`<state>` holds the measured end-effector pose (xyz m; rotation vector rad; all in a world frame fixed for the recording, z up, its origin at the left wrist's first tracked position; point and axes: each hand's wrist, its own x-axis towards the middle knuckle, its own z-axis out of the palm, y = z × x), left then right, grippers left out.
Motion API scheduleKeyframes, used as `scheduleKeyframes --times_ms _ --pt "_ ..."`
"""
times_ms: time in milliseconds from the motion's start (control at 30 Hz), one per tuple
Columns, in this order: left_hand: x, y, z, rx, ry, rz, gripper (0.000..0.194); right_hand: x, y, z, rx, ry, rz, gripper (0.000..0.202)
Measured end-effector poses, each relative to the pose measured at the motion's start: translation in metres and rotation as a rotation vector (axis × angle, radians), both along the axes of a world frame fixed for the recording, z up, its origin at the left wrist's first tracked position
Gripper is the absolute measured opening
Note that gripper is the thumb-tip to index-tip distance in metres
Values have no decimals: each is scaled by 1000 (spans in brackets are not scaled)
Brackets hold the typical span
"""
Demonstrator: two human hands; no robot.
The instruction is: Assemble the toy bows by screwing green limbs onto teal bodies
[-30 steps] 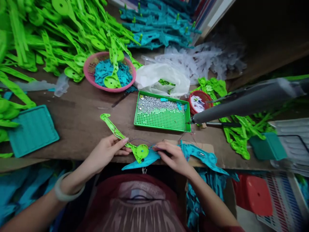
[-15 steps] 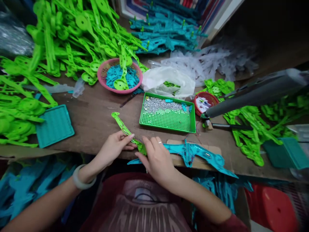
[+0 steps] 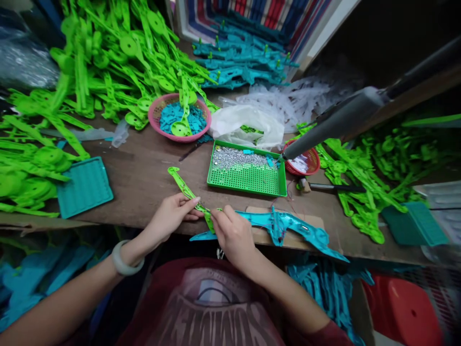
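My left hand (image 3: 177,211) pinches a long, narrow green plastic part (image 3: 180,182) between thumb and fingers. It slants from upper left down toward my body, with thin wires along its inside. My right hand (image 3: 233,234) is closed at the lower, wider end of the same part, its fingertips pressed there; any small piece under them is hidden. Beneath and right of my right hand, a long blue plastic part (image 3: 300,227) with thin wires lies along the table's front edge, partly on a piece of cardboard (image 3: 259,235).
A green tray (image 3: 245,180) of small silvery screws stands ahead. Behind it are a pink basket (image 3: 153,117) of blue pieces and a white bag (image 3: 226,122). A grey hanging tool (image 3: 334,120) slants over a red basket (image 3: 312,166). Green parts (image 3: 108,53) are heaped left.
The hanging tool's tip has swung left, over the tray's right edge. My right hand's fingers have curled in more around the green part's lower end. The left hand keeps its hold.
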<state>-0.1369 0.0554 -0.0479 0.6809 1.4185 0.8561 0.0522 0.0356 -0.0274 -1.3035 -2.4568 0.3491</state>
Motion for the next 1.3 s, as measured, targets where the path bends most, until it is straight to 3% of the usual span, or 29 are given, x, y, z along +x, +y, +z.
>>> scheduleKeyframes --times_ms 133,300,400,533,733,967,1133,1300 --pt "-1 1 2 8 1 8 57 0 -1 -7 -29 8 86 26" --pt "-1 2 0 14 12 20 56 8 12 -5 -239 104 -52 20" --pt "1 2 -1 23 16 37 56 11 23 -1 -313 183 -66 18" --pt "4 1 -4 37 25 56 58 -3 34 4 -394 247 -17 14" --pt "3 0 -5 49 37 78 54 -27 53 7 -418 114 -5 14" --pt "1 -1 -3 47 7 56 49 -23 66 -9 -624 367 -29 11" --pt "0 0 -5 47 -28 35 47 -21 71 -20 -637 391 3 11" --pt "0 -1 -8 57 -72 36 46 -22 77 -6 -620 281 84 10"
